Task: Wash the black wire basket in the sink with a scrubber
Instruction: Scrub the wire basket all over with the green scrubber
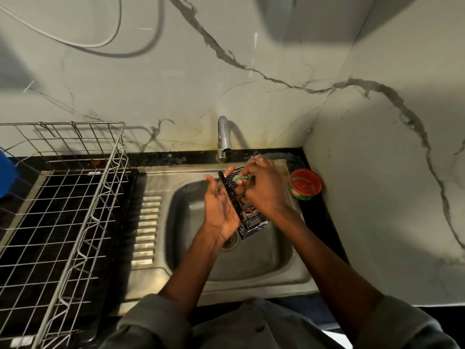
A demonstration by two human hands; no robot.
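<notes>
A small black wire basket (251, 224) is held tilted over the steel sink (251, 260), below the tap. My left hand (220, 205) supports its left side, palm up, with fingers wrapped around the frame. Inside the basket, my right hand (261, 190) pinches a green scrubber (237, 178) against the wires near the top end. My right hand hides much of the basket's inside.
A chrome tap (222, 139) stands at the back of the sink; no water shows. A red round soap tub (305, 183) sits on the black counter at the right. A large steel wire dish rack (63, 210) fills the left side. Marble walls close the corner.
</notes>
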